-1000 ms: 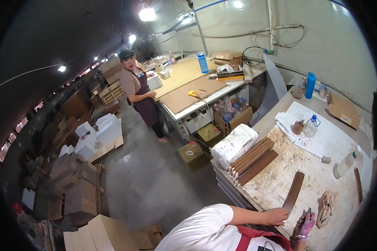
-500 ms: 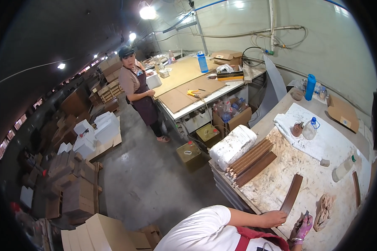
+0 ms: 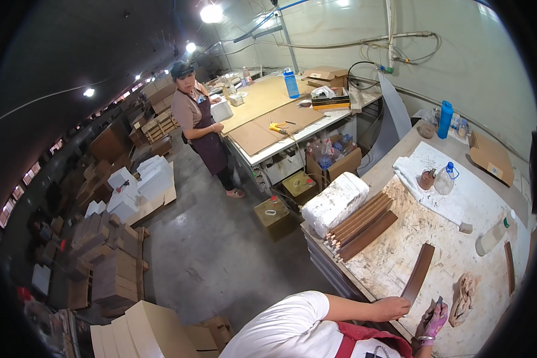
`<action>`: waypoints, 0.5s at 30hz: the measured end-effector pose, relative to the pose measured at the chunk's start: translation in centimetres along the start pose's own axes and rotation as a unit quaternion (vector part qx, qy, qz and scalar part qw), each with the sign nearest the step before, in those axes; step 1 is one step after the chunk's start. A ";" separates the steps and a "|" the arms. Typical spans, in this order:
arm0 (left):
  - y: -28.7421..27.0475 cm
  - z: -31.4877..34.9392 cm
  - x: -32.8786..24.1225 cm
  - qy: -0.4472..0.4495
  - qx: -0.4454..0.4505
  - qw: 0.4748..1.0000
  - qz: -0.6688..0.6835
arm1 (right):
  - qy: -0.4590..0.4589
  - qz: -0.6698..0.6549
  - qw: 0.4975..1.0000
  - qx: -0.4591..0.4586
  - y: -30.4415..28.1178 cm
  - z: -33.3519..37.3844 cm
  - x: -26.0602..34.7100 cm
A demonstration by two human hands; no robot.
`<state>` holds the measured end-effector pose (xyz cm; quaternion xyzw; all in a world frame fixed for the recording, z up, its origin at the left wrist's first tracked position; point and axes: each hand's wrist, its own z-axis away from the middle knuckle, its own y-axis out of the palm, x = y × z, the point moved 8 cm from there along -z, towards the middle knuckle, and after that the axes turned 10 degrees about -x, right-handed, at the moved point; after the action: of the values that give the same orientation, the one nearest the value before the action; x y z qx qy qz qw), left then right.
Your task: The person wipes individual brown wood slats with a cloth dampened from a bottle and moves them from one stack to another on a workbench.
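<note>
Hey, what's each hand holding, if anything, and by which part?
Left hand: brown strip, by its near end. Right hand: small dark piece, apparently by its lower end.

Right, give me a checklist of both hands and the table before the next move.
1. Left hand at the near end of the single brown strip: ok.
2. Firmness of that hold: cannot tell.
3. Right hand gripping the small dark piece: ok.
4. Stacked strips apart from the single one: ok.
5. Table clean: not ok, stained brown.
6. Crumpled cloth beside the right hand, within easy reach: looks ok.
</note>
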<state>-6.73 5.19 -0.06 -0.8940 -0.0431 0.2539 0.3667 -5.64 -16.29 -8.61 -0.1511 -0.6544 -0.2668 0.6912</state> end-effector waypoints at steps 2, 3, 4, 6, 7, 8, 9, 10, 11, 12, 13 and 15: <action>-0.3 0.0 -0.2 0.006 -0.010 1.000 0.013 | -0.008 0.002 1.000 0.003 -0.2 -0.2 -0.2; -0.4 -0.1 -0.2 0.005 -0.010 1.000 0.013 | -0.017 0.004 1.000 0.008 -0.2 -0.3 -0.2; -0.4 -0.1 -0.2 0.005 -0.010 1.000 0.015 | -0.017 0.005 1.000 0.007 -0.2 -0.2 -0.1; -0.4 0.0 -0.2 0.004 -0.010 1.000 0.016 | -0.009 -0.003 1.000 0.010 0.0 -0.1 -0.1; -0.2 0.0 -0.1 -0.001 -0.005 1.000 0.012 | -0.009 -0.002 1.000 0.011 0.1 -0.1 0.0; -0.1 0.1 0.0 -0.005 0.001 1.000 0.008 | -0.011 -0.008 1.000 0.013 0.1 0.0 0.0; -0.1 0.1 0.0 -0.005 0.000 1.000 0.008 | -0.013 -0.015 1.000 0.015 0.2 0.0 0.1; 0.0 0.1 0.0 -0.005 0.002 1.000 0.005 | -0.013 -0.015 1.000 0.015 0.3 0.1 0.2; 0.0 0.1 0.1 -0.004 0.004 1.000 0.002 | -0.009 -0.017 1.000 0.024 0.4 0.1 0.4; 0.0 0.1 0.0 -0.004 0.004 1.000 0.002 | -0.006 -0.020 0.999 0.032 0.5 0.2 0.5; 0.0 0.1 0.0 -0.001 0.003 1.000 0.003 | -0.006 -0.020 0.999 0.031 0.4 0.1 0.4; -0.2 0.0 -0.1 0.001 0.002 1.000 0.003 | -0.006 -0.018 0.999 0.031 0.2 -0.1 0.1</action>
<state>-6.79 5.29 0.14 -0.8935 -0.0395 0.2541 0.3681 -5.46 -16.20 -8.52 -0.1195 -0.6693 -0.2583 0.6864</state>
